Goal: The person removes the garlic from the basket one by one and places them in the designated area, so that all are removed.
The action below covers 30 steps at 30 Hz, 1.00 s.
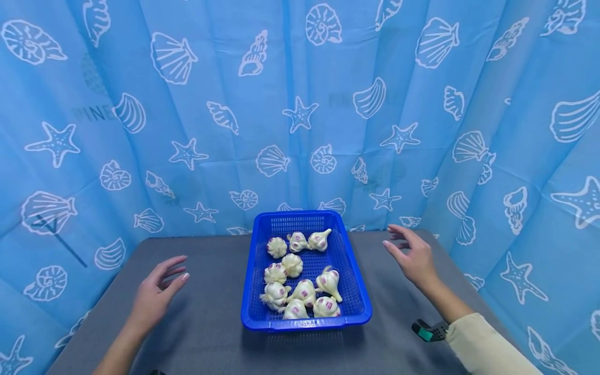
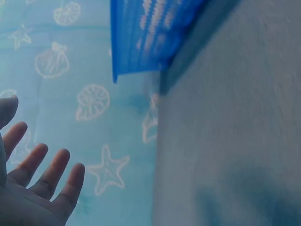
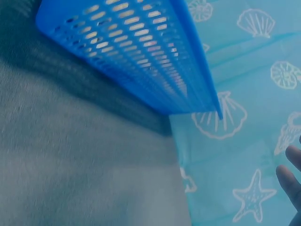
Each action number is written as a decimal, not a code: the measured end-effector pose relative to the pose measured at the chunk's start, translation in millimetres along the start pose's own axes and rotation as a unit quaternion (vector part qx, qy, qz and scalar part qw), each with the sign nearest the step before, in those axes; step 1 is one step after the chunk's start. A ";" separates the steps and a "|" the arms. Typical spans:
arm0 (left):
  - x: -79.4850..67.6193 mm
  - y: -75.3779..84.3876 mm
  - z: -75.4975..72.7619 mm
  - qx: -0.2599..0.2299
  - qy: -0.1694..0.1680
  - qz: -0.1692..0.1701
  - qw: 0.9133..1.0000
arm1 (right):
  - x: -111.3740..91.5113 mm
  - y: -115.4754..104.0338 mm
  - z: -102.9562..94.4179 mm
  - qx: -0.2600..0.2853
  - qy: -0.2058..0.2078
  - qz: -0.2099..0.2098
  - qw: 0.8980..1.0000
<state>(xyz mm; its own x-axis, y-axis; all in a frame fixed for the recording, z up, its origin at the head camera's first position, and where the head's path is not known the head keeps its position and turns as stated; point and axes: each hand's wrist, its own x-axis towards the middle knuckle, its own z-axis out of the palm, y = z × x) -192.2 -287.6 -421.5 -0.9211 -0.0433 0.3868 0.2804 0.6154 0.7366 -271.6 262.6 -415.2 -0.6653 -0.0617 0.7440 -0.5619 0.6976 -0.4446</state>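
A blue plastic basket with slotted walls stands on the grey table, holding several garlic bulbs with purple marks. Most bulbs lie toward its left side and near end; a few are at the far end. My left hand hovers left of the basket, apart from it, fingers loosely bent and holding nothing. On the other side my right hand is held in the air, thumb and fingers spread, also with nothing in it. In the right wrist view the basket's side wall shows bulbs through its slots, and only some fingertips appear.
The grey tabletop extends on both sides of the basket. Blue curtains with white shells and starfish hang behind the table and along both sides. A black strap with a green patch is at the right wrist.
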 end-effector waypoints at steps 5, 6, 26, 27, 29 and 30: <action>-2.4 10.1 9.2 -0.052 -0.001 0.011 0.999 | 5.0 -7.2 6.6 0.023 -0.001 0.009 1.000; -2.9 12.0 11.4 -0.065 -0.001 0.011 0.998 | 5.9 -8.4 7.8 0.029 -0.001 0.011 1.000; -5.6 26.0 72.4 -0.189 -0.095 -0.024 0.977 | 22.7 -32.9 42.4 0.091 -0.079 0.085 0.989; -6.0 25.4 75.4 -0.195 -0.103 -0.030 0.975 | 24.2 -34.2 44.5 0.093 -0.083 0.086 0.988; -6.3 24.6 80.9 -0.205 -0.119 -0.042 0.971 | 27.2 -37.2 48.2 0.095 -0.091 0.087 0.987; -6.1 24.2 83.4 -0.213 -0.127 -0.047 0.968 | 28.7 -38.8 49.8 0.097 -0.094 0.087 0.987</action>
<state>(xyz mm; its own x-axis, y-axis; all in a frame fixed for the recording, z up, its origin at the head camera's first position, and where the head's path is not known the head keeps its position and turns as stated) -202.3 -206.8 -452.4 -0.9697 0.1441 0.1975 0.2275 0.2357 0.9448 -293.4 198.2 -401.4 -0.8290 -0.0977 0.5507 -0.5032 0.5600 -0.6582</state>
